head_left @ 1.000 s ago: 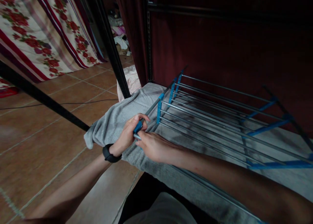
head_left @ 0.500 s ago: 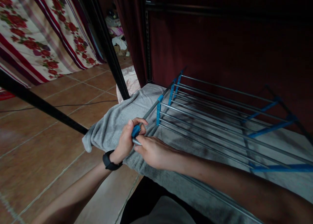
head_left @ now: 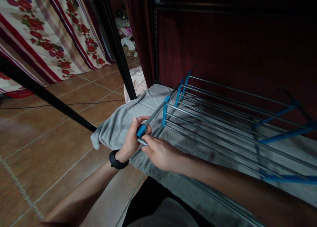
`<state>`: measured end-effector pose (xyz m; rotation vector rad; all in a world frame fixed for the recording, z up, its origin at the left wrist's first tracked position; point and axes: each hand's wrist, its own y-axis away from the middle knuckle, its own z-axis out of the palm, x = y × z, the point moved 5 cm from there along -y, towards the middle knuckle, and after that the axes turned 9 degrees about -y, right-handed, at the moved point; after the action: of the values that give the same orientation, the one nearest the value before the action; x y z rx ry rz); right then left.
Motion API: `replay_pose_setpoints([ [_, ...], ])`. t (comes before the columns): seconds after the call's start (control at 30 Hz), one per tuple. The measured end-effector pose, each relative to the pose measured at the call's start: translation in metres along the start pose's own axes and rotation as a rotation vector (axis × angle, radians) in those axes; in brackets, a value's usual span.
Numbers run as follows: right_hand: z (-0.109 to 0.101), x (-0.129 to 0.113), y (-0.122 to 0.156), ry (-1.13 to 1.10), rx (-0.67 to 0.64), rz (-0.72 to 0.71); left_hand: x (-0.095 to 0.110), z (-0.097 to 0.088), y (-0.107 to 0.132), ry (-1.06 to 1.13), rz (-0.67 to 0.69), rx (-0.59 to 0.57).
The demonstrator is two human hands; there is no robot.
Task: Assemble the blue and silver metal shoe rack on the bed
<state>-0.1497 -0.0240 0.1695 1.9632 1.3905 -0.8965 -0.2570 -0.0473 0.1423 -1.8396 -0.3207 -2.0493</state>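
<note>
A rack of grey metal rods with blue plastic joints, like a clothes drying rack, lies across a grey blanket. My left hand, with a black band at the wrist, is closed around the rack's near-left end, by a blue connector on the side tube. Just right of it, my right hand pinches a short grey metal rod that meets this connector. Whether the rod's end sits inside the connector I cannot tell. My right forearm crosses over the rack's lower rods.
Black metal frame bars rise at the left and behind. A dark red curtain hangs at the back, a flowered cloth at the upper left. Loose metal rods lie near my lap. A cable runs over the tiled floor.
The view has turned slightly left, so everything sits further right. My hands keep their hold on the connector and rod; more of the connector shows between them.
</note>
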Motion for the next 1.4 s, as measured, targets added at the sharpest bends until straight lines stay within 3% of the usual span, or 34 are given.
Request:
replay_pose_setpoints([
  [0.23, -0.012, -0.003, 0.0, -0.009, 0.009, -0.012, -0.001, -0.002, -0.003, -0.049, -0.024, 0.033],
  [0.67, -0.003, -0.006, 0.004, 0.005, 0.018, -0.043, 0.002, 0.002, 0.0, -0.057, -0.022, 0.026],
  [1.03, -0.006, -0.001, 0.011, 0.068, 0.045, -0.05, 0.001, 0.002, 0.001, -0.101, 0.015, 0.138],
  [1.4, -0.011, -0.004, 0.019, 0.113, 0.056, -0.014, 0.001, 0.002, 0.001, -0.064, 0.05, 0.044],
])
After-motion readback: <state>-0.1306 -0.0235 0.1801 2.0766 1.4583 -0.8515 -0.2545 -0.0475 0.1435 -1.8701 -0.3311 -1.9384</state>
